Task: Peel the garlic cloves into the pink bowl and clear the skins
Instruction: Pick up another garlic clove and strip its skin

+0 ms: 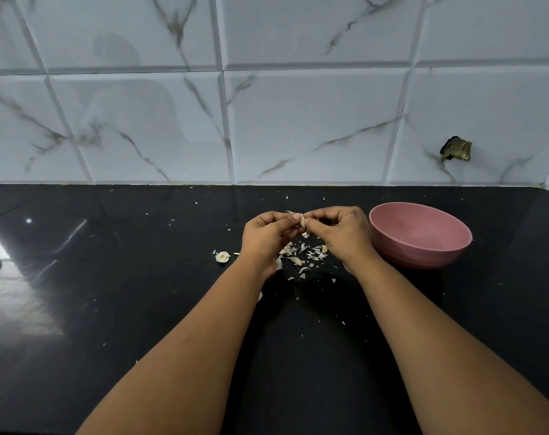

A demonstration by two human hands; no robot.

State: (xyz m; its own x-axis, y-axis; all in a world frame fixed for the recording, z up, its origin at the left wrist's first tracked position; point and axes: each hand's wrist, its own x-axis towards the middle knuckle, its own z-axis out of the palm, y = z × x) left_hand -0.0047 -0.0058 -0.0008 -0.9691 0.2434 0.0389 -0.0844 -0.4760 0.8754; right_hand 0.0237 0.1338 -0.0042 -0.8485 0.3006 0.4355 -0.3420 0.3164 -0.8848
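Black, glossy stone desk point(110, 309) below a wall of white marble-veined tiles point(298, 120). Both hands meet above the desk: the left hand point(267, 235) and right hand point(342, 230) each pinch a small pale garlic clove point(303, 220) between thumb and fingertips, the clove raised clear of the surface. Papery white garlic skins point(301, 254) lie scattered on the desk directly under the hands, with finer flakes spread farther out. A pale garlic root base point(222, 256) rests just left of the left wrist. The round pink plastic bowl point(421, 235) stands upright just beside the right hand; its visible interior appears empty, though the near wall hides part of the bottom.
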